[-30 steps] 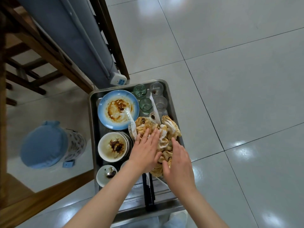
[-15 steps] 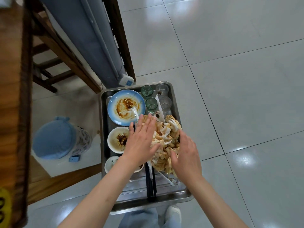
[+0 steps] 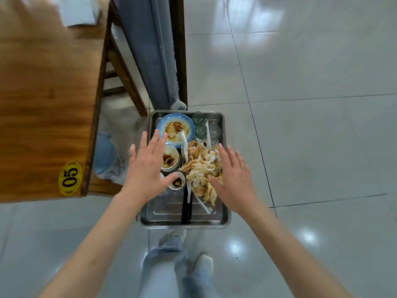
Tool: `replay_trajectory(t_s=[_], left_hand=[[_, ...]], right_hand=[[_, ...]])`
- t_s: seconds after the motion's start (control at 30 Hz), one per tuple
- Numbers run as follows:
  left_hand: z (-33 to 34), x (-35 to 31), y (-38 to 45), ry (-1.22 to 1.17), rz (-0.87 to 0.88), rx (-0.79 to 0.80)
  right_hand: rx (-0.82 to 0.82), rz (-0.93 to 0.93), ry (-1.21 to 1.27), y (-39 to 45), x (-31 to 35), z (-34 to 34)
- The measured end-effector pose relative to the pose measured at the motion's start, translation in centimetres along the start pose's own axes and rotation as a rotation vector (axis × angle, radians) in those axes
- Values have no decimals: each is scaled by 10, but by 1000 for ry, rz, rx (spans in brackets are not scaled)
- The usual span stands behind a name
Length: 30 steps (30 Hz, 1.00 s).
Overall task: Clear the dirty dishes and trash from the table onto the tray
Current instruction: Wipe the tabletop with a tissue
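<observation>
A metal tray [image 3: 224, 216] sits below me over the tiled floor. It carries a blue plate [image 3: 189, 125] smeared with sauce, stacked white bowls [image 3: 169, 158], a small sauce dish [image 3: 177, 181], several glasses [image 3: 198, 118], black chopsticks [image 3: 185, 208] and a heap of crumpled, stained napkins [image 3: 200, 171]. My left hand [image 3: 147, 168] hovers open above the tray's left side, fingers spread, holding nothing. My right hand [image 3: 233, 176] hovers open over the right edge, beside the napkin heap.
A wooden table [image 3: 47, 93] with a yellow "05" sticker [image 3: 70, 178] fills the left; a white paper [image 3: 78, 10] lies at its far end. A wooden chair [image 3: 126, 74] and a grey-blue upright panel [image 3: 150, 50] stand behind the tray. A blue-lidded bin [image 3: 105, 155] sits under the table.
Both hands have lifted off the napkin heap and moved apart, fingers spread. The view has pulled up and back, bringing the table top and my legs into sight.
</observation>
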<state>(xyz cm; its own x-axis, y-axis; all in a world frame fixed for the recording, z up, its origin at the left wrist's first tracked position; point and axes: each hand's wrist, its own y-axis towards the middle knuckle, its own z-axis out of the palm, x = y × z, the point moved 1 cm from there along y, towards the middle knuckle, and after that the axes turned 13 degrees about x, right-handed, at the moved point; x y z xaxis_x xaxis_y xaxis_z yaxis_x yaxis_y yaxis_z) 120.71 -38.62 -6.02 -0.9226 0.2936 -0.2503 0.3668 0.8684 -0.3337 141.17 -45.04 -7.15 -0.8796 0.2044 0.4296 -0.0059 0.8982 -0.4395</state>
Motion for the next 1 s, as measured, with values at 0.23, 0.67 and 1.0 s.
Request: replay_trajectory(t_s=[0.23,0.67,1.0], left_hand=[[-72,-2,-102,-120,-99,-182],[-145,63,-240,-250,-366,-366],[-186,214,-266,-260,-452,-361]], right_hand=[[33,-171,-94,-62,57,-47],[88,-471,-184,-90,190,-62],[74,-463,-203,-38,327,-15]])
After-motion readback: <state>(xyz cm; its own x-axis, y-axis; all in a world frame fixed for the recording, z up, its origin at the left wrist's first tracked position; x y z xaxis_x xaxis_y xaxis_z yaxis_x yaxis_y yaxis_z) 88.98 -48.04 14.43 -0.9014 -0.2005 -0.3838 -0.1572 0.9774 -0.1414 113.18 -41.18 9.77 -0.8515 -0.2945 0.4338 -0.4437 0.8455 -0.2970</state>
